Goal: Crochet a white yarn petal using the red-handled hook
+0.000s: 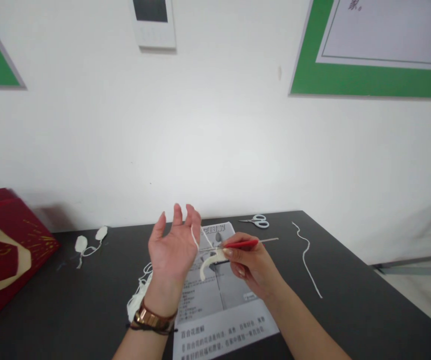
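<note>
My right hand pinches a crochet hook with a red handle, together with the end of a small cream crocheted strip that curls down to the left. My left hand is raised palm up, its fingers spread, with a strand of cream yarn looped by the little finger and running across to the hook. Behind my left wrist lies a loose heap of the same yarn. Under both hands is a printed instruction sheet with pictures and text.
White-handled scissors lie at the table's back edge. A cut length of yarn is on the right of the dark table. Two small crocheted pieces joined by yarn lie at left, beside a red gift bag.
</note>
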Motion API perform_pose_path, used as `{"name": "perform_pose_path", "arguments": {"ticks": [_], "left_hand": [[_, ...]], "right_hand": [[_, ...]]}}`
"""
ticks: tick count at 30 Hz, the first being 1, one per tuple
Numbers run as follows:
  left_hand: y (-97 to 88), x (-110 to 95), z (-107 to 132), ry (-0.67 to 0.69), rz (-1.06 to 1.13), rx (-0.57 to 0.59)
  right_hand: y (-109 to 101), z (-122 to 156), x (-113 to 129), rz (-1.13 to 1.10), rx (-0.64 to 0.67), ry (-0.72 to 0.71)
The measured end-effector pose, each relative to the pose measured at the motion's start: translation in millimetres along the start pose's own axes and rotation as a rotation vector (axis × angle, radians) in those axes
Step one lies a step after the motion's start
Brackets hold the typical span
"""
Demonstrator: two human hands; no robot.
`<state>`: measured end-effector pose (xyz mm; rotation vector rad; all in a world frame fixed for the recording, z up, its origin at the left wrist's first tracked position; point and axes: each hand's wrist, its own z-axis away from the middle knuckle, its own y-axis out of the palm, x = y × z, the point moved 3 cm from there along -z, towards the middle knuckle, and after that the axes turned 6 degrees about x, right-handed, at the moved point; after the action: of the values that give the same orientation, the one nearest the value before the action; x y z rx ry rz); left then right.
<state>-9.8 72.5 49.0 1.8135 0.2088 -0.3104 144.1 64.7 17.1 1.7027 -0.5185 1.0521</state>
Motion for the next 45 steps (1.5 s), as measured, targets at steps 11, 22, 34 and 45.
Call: {"name": "perform_pose_path", "arguments": {"ticks": [11, 22, 34, 45], "left_hand": [[-32.4, -2.2, 0.9, -0.43, -0.993, 0.329], [-18.8, 32.0, 24.7, -0.311, -0.4, 0.278], [-14.4, 29.9, 28.9, -0.024, -0.821, -0.062], [-12.0, 27.2, 30.3, -0.054, -0.817, -0.001]], "right_hand": [[-3.0, -1.4, -0.9, -0.077, 0.016, -0.022], [-5.7, -3.2, -0.9, -0.115, -0.032, -0.124], [-2.9, 1.8, -3.4, 0.301, -0.149, -0.309], [-0.9, -0.3, -5.3, 0.071, -0.115, -0.243]]}}
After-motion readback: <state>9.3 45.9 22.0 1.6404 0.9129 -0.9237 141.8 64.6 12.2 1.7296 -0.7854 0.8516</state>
